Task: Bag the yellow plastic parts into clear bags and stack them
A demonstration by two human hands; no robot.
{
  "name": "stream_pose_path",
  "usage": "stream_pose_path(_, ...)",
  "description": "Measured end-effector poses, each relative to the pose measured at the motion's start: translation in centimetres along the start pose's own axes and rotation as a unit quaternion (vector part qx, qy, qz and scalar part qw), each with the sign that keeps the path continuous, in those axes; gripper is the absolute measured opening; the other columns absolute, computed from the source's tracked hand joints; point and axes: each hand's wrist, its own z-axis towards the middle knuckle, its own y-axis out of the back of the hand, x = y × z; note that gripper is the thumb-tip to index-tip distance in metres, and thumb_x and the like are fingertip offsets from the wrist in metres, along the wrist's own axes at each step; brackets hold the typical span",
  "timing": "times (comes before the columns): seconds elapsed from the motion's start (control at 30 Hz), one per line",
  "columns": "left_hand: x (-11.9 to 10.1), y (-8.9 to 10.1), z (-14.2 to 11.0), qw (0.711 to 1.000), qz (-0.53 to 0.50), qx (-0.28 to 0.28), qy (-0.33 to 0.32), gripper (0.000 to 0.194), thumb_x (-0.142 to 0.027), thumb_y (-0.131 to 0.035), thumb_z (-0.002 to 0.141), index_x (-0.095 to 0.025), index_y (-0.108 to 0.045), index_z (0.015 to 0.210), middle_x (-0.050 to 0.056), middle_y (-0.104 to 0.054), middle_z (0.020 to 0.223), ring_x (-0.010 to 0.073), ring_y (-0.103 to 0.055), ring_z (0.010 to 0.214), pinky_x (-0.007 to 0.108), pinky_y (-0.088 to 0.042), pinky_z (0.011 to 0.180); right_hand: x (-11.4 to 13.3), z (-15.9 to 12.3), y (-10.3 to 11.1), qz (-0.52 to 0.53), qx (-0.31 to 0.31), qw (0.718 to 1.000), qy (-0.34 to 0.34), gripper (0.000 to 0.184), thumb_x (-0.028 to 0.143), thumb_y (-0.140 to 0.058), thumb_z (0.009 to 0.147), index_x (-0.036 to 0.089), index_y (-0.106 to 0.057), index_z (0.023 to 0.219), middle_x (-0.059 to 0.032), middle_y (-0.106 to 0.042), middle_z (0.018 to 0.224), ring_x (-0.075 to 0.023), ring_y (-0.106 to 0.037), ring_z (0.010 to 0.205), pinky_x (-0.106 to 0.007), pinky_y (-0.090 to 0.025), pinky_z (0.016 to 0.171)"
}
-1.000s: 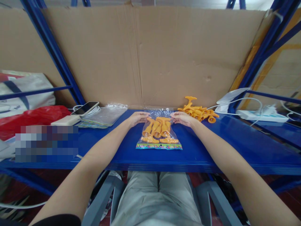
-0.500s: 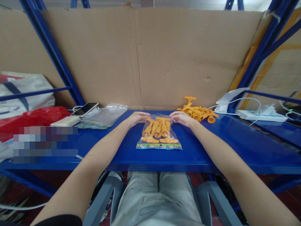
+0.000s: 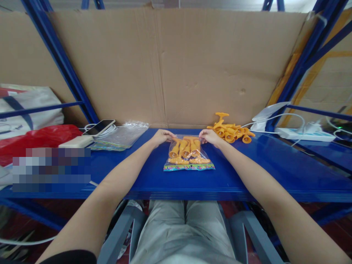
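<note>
A clear plastic bag (image 3: 189,167) with a colourful printed strip along its near edge lies flat in front of me. Inside it are several orange plastic pieces (image 3: 181,148), each with a flared, cup-like end and a crossbar. My left hand (image 3: 162,137) pinches the bag's far left corner between thumb and fingers. At the far right corner, my right hand (image 3: 210,137) grips the plastic in the same way. Just beyond my right hand lies a loose pile of the same orange pieces (image 3: 229,132).
Flat clear bags (image 3: 123,136) lie to the left, beside a phone (image 3: 99,127) on coiled white cable. A red plastic bag (image 3: 55,136) is farther left. On the right sits a white power strip (image 3: 305,134) with cables. A cardboard sheet (image 3: 192,69) stands behind the blue table (image 3: 154,179).
The filled bag has shifted slightly right and away from me, with its printed edge straighter. My left hand has moved a little closer in; both hands stay at the far corners.
</note>
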Motion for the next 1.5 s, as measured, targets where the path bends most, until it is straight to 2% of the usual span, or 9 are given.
stream_pose_path(0.27, 0.2, -0.6, 0.2, 0.999, 0.029, -0.010, -0.027, 0.021, 0.001, -0.062, 0.068, -0.016, -0.074, 0.064, 0.004, -0.075, 0.072, 0.0160, -0.071, 0.074, 0.029, -0.059, 0.078, -0.7, 0.4, 0.1, -0.059, 0.016, 0.994, 0.088, 0.030, -0.008, -0.045, 0.067, 0.020, -0.047, 0.056, 0.0079, -0.048, 0.042, -0.0054, -0.047, 0.034, -0.014, -0.034, 0.035)
stream_pose_path(0.43, 0.2, -1.1, 0.2, 0.998, 0.043, -0.027, -0.038, 0.021, 0.000, -0.060, 0.067, -0.016, -0.072, 0.061, 0.004, -0.075, 0.073, 0.0168, -0.071, 0.077, 0.031, -0.059, 0.080, -0.6, 0.1, 0.2, -0.090, 0.008, 0.993, 0.078, 0.032, -0.010, -0.041, 0.063, 0.020, -0.045, 0.053, 0.0083, -0.045, 0.041, -0.0055, -0.045, 0.035, -0.015, -0.034, 0.038)
stream_pose_path(0.53, 0.1, -1.3, 0.0, 0.998, 0.023, -0.044, -0.044, 0.020, -0.001, -0.060, 0.066, -0.016, -0.068, 0.055, 0.003, -0.073, 0.069, 0.0175, -0.071, 0.079, 0.032, -0.059, 0.080, -0.7, 0.1, 0.2, -0.058, 0.010, 0.996, 0.071, 0.030, -0.008, -0.041, 0.061, 0.020, -0.046, 0.053, 0.0075, -0.048, 0.041, -0.0063, -0.048, 0.037, -0.014, -0.036, 0.039)
stream_pose_path(0.73, 0.0, -1.7, -0.2, 0.997, 0.029, -0.040, -0.051, 0.020, -0.002, -0.058, 0.061, -0.015, -0.060, 0.047, 0.006, -0.075, 0.078, 0.0191, -0.070, 0.084, 0.036, -0.058, 0.082, -1.1, 0.5, 0.5, -0.027, 0.020, 0.997, 0.064, 0.026, -0.006, -0.042, 0.056, 0.020, -0.046, 0.052, 0.0069, -0.049, 0.041, -0.0073, -0.049, 0.038, -0.016, -0.038, 0.041)
stream_pose_path(0.93, 0.2, -2.0, 0.1, 0.986, 0.131, -0.061, -0.086, 0.026, -0.001, -0.045, 0.057, -0.018, -0.060, 0.043, 0.003, -0.071, 0.069, 0.0191, -0.069, 0.084, 0.032, -0.057, 0.081, -1.2, 0.6, 0.7, -0.154, 0.032, 0.981, 0.117, 0.028, -0.006, -0.040, 0.055, 0.020, -0.041, 0.048, 0.0060, -0.048, 0.043, -0.0089, -0.048, 0.044, -0.019, -0.037, 0.049)
stream_pose_path(1.03, 0.3, -1.7, 0.1, 0.970, 0.203, -0.059, -0.118, 0.028, -0.002, -0.043, 0.056, -0.019, -0.062, 0.045, 0.002, -0.072, 0.072, 0.0189, -0.069, 0.083, 0.030, -0.055, 0.084, -1.0, 0.4, 0.8, -0.224, 0.026, 0.961, 0.158, 0.028, -0.006, -0.039, 0.056, 0.021, -0.039, 0.048, 0.0054, -0.047, 0.046, -0.0098, -0.047, 0.049, -0.020, -0.037, 0.055)
stream_pose_path(1.13, 0.2, -1.6, -0.1, 0.943, 0.286, -0.055, -0.163, 0.030, -0.002, -0.044, 0.055, -0.021, -0.064, 0.046, 0.001, -0.072, 0.072, 0.0191, -0.069, 0.085, 0.028, -0.052, 0.089, -0.7, 0.2, 0.9, -0.254, 0.025, 0.951, 0.177, 0.026, -0.004, -0.039, 0.056, 0.021, -0.039, 0.048, 0.0044, -0.048, 0.049, -0.0110, -0.047, 0.053, -0.022, -0.037, 0.059)
stream_pose_path(1.33, -0.3, -2.0, -1.0, 0.883, 0.419, -0.065, -0.199, 0.032, 0.000, -0.045, 0.063, -0.022, -0.066, 0.053, 0.002, -0.073, 0.083, 0.0199, -0.067, 0.089, 0.026, -0.049, 0.087, -0.4, 0.1, 0.9, -0.260, 0.025, 0.950, 0.173, 0.025, -0.002, -0.039, 0.057, 0.021, -0.042, 0.048, 0.0032, -0.049, 0.050, -0.0122, -0.048, 0.056, -0.022, -0.037, 0.061)
stream_pose_path(1.5, -0.5, -2.3, -1.5, 0.835, 0.503, -0.069, -0.211, 0.032, -0.001, -0.045, 0.070, -0.021, -0.070, 0.066, 0.003, -0.073, 0.092, 0.0193, -0.066, 0.092, 0.026, -0.049, 0.082, 0.3, -0.3, 0.9, -0.308, 0.034, 0.938, 0.157, 0.023, 0.004, -0.040, 0.066, 0.020, -0.046, 0.050, 0.0021, -0.050, 0.050, -0.0123, -0.050, 0.055, -0.023, -0.037, 0.060)
